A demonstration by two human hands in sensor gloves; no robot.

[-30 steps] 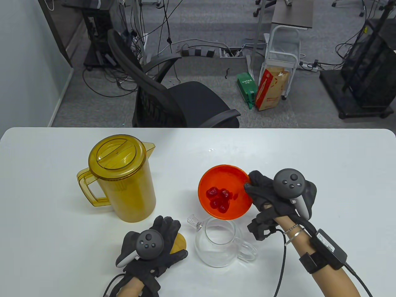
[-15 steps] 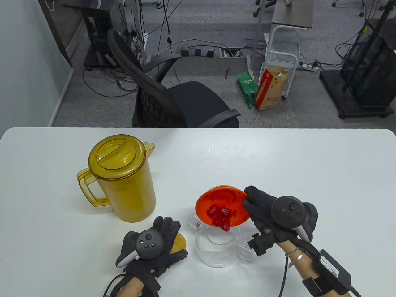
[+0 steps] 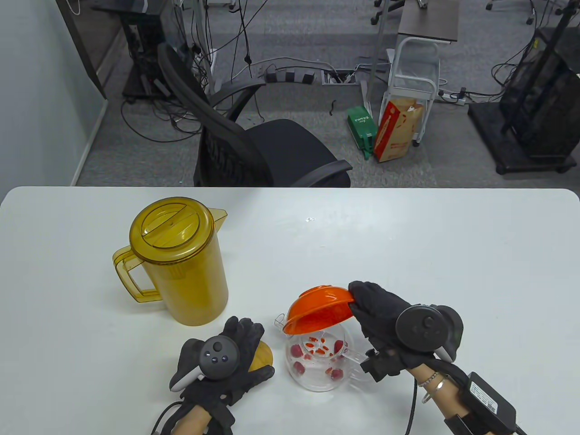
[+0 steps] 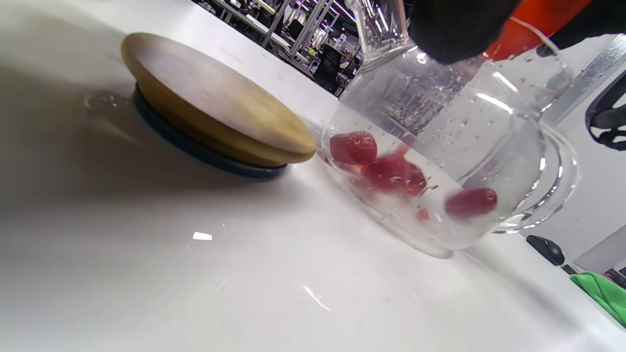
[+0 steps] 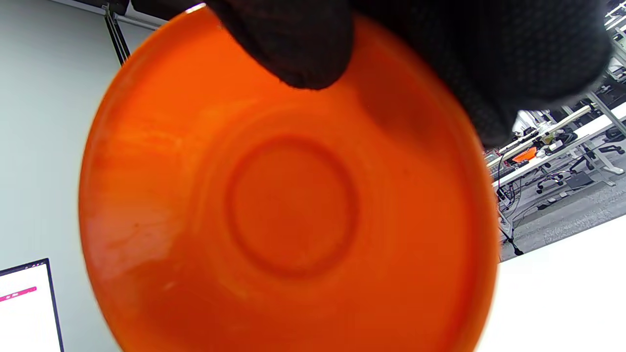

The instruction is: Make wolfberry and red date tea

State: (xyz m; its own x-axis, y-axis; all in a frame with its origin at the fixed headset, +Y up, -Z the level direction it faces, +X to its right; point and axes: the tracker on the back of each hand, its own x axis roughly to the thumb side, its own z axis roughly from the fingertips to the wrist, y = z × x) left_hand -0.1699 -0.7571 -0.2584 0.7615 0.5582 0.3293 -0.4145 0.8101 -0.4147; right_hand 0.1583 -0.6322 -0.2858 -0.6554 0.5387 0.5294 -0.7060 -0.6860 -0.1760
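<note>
My right hand (image 3: 385, 317) grips the rim of an orange bowl (image 3: 319, 309), tipped nearly upside down over the clear glass teapot (image 3: 317, 362). Red dates (image 3: 297, 350) and small orange wolfberries (image 3: 319, 346) lie inside the teapot. In the right wrist view the bowl's underside (image 5: 288, 210) fills the frame, with my fingers (image 5: 293, 39) on its rim. My left hand (image 3: 226, 362) rests flat on the table beside the teapot, partly over the wooden teapot lid (image 3: 263, 355). The left wrist view shows the lid (image 4: 210, 107) and the dates in the teapot (image 4: 391, 171).
A lidded amber plastic pitcher (image 3: 176, 258) stands to the back left of the teapot, handle to the left. The white table (image 3: 453, 235) stretches to the right and back. An office chair (image 3: 253, 149) stands behind the far edge.
My right hand moved the bowl down toward me and tipped it over the teapot. The dates and wolfberries dropped from the bowl into the teapot. My left hand stayed still.
</note>
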